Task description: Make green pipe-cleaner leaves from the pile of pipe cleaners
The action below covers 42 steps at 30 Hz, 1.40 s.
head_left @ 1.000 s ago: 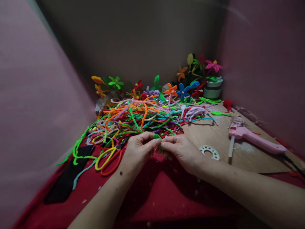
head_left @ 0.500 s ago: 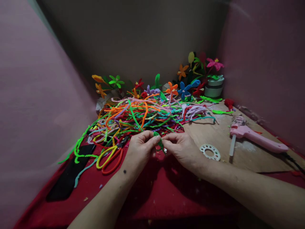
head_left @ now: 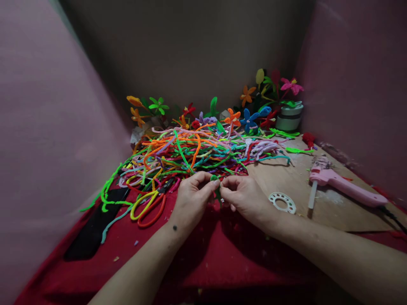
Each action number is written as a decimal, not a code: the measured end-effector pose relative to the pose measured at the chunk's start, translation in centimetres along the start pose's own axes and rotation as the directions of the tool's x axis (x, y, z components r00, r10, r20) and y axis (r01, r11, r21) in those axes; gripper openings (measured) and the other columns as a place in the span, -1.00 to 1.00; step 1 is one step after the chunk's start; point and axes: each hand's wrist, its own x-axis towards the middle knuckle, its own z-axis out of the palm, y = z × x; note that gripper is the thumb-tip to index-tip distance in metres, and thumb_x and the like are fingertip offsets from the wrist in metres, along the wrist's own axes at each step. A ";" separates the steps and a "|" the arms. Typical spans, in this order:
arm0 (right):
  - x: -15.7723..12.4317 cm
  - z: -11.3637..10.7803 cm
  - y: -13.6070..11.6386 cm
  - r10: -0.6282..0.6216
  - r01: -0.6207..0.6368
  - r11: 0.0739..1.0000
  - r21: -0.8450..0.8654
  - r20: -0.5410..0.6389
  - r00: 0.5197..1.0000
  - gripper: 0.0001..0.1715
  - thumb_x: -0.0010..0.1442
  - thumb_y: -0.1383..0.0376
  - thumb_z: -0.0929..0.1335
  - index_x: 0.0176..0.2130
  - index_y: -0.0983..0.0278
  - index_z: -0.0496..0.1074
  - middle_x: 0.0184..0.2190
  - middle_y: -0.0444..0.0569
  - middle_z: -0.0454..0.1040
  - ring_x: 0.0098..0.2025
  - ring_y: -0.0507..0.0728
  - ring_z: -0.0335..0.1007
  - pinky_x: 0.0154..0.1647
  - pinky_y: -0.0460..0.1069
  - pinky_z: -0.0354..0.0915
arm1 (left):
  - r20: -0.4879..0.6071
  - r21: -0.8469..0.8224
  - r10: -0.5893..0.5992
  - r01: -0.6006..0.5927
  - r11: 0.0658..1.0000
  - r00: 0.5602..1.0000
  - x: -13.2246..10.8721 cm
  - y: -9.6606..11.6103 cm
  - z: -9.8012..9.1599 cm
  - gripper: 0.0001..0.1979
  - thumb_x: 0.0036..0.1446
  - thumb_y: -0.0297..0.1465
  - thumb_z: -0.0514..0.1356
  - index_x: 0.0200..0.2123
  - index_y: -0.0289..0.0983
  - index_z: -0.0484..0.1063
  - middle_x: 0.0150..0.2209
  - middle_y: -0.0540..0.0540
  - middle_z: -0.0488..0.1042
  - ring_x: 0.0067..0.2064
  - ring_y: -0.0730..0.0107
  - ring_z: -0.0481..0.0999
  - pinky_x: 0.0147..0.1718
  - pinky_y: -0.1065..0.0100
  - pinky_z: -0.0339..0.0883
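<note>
Between my two hands is a small piece of dark green pipe cleaner (head_left: 217,193), mostly covered by fingers. My left hand (head_left: 197,192) pinches its upper end between thumb and forefinger. From the other side, my right hand (head_left: 241,191) closes thumb and fingertips on the same green piece. Both hands are held above the red cloth (head_left: 210,262), just in front of a tangled heap of colourful pipe cleaners (head_left: 187,148). Scissors (head_left: 148,208) with yellow and red handles lie left of my left hand.
A pink glue gun (head_left: 346,184) and a white ring with holes (head_left: 282,203) lie on a wooden board (head_left: 270,178) at the right. A black flat object (head_left: 92,233) lies at the left. Pipe-cleaner flowers (head_left: 249,120) and a pale pot (head_left: 288,118) stand at the back.
The whole view has shifted slightly. My right fingers have shifted a little on the green pipe cleaner, and more of them shows below it. Both hands still hold it.
</note>
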 end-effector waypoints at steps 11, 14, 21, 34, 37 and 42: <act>-0.1 0.3 0.2 -0.254 0.233 0.954 -0.191 -0.090 0.963 -0.91 -0.07 0.43 0.25 -0.55 0.28 0.29 -0.61 -0.18 0.29 -0.53 -0.02 0.18 -0.48 -0.10 0.12 | -0.037 0.341 0.356 -0.323 0.883 0.934 -0.2 -1.2 0.5 -0.88 0.05 -0.39 0.12 -0.46 -0.27 0.41 -0.48 0.00 0.35 -0.43 0.48 0.32 -0.41 0.47 0.20; -0.1 0.2 0.1 -0.156 0.153 0.986 -0.069 -0.052 0.986 -0.93 -0.06 0.41 0.24 -0.52 0.27 0.28 -0.66 -0.21 0.26 -0.61 -0.04 0.15 -0.56 -0.11 0.10 | -0.068 0.268 0.258 -0.231 0.935 0.964 -0.1 -0.9 0.3 -0.88 0.04 -0.36 0.13 -0.48 -0.28 0.38 -0.53 0.03 0.32 -0.52 0.52 0.28 -0.50 0.48 0.17; -0.3 0.2 0.0 -0.075 0.077 0.996 -0.050 0.042 0.996 -0.84 -0.03 0.42 0.21 -0.59 0.27 0.25 -0.72 -0.20 0.28 -0.70 -0.06 0.14 -0.66 -0.13 0.08 | -0.058 0.151 0.111 -0.101 0.983 0.992 0.1 -0.4 0.0 -0.83 0.00 -0.33 0.17 -0.55 -0.30 0.33 -0.64 0.10 0.25 -0.60 0.57 0.20 -0.60 0.50 0.10; -0.1 0.0 -0.1 0.076 -0.116 0.960 0.254 0.161 0.984 -0.89 0.00 0.29 0.29 -0.48 0.30 0.31 -0.73 -0.20 0.31 -0.73 -0.05 0.19 -0.73 -0.15 0.09 | -0.029 -0.082 0.023 -0.025 0.996 0.999 0.4 0.2 -0.5 -0.82 -0.02 -0.38 0.19 -0.57 -0.32 0.29 -0.70 0.13 0.24 -0.68 0.64 0.17 -0.68 0.54 0.06; 0.0 -0.1 0.0 0.102 -0.173 0.940 0.293 0.243 0.965 -0.82 -0.03 0.24 0.35 -0.52 0.32 0.33 -0.73 -0.19 0.33 -0.76 -0.07 0.16 -0.77 -0.16 0.05 | 0.028 -0.170 0.004 0.000 0.985 1.000 0.5 0.2 -0.6 -0.83 -0.03 -0.38 0.20 -0.56 -0.32 0.30 -0.69 0.11 0.27 -0.66 0.61 0.24 -0.65 0.52 0.13; 0.0 -0.1 0.2 0.114 -0.167 0.956 0.241 0.220 0.969 -0.78 -0.01 0.26 0.33 -0.59 0.33 0.33 -0.75 -0.18 0.34 -0.79 -0.11 0.07 -0.81 -0.18 -0.05 | 0.055 -0.096 -0.058 0.063 0.993 0.997 0.6 0.3 -0.8 -0.83 -0.05 -0.36 0.23 -0.55 -0.33 0.35 -0.71 0.10 0.27 -0.69 0.64 0.18 -0.71 0.55 0.01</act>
